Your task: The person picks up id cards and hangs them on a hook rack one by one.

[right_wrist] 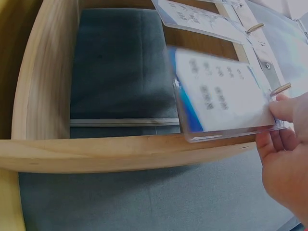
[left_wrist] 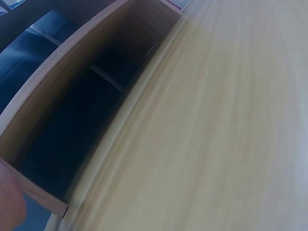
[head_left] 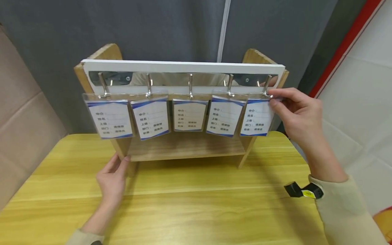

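Observation:
My right hand pinches the upper right corner of a clear-sleeved name badge between thumb and forefinger. This badge is on the rightmost metal hook of a wooden rack. Seen from the right wrist, the badge hangs with blue-edged card inside and the thumb lies on its face by the hook. Low on the rack's left side panel, my left hand grips the edge, thumb towards the inside. Only a blurred fingertip of it shows in the left wrist view.
Several more badges hang along the same hook rail, which has a mirror-like strip. The rack stands on a yellow wood-grain table. Behind it is a grey curtain, with a tiled wall at the left.

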`<state>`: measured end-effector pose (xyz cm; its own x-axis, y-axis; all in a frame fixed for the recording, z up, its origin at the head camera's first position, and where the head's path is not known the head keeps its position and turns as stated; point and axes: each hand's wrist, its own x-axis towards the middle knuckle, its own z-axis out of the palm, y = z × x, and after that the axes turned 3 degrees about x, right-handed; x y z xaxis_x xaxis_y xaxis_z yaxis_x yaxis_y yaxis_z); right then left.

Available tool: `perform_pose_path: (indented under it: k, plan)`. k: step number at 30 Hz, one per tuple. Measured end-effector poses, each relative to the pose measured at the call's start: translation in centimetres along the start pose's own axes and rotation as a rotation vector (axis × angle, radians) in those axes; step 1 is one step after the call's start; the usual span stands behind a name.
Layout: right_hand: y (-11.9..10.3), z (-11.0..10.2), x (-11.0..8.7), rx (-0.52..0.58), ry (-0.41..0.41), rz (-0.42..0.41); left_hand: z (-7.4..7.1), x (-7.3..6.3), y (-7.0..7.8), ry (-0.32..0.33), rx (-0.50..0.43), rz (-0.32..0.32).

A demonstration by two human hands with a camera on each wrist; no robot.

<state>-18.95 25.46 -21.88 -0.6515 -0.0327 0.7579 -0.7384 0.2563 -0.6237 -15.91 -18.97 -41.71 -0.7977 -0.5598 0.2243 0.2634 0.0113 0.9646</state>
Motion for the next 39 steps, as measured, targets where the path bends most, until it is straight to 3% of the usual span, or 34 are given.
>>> perform_pose_path:
  k: [5, 13, 21, 29, 34, 39]
  plan:
    - [0.5, -0.1, -0.2, 0.064, 0.009, -0.038, 0.1, 0.1, -0.1, 0.002, -0.009, 0.004]
    - [1.0, -0.3, -0.8, 0.085, 0.025, -0.018, 0.0, 0.2, -0.1, -0.004, 0.003, -0.004]
    - [1.4, -0.6, -1.3, 0.217, 0.023, 0.010, -0.1, 0.3, -0.2, -0.007, 0.015, 0.011]
    - [1.6, -1.1, -2.3, 0.159, 0.029, 0.020, -0.1, 0.3, -0.1, 0.000, 0.023, 0.004]
    - [2.1, -1.5, -3.0, 0.200, 0.022, -0.011, -0.1, 0.3, 0.1, 0.001, 0.010, 0.009]
    - [2.4, -2.2, -4.3, 0.142, 0.010, 0.043, -0.4, 0.3, 0.0, -0.014, 0.028, 0.003]
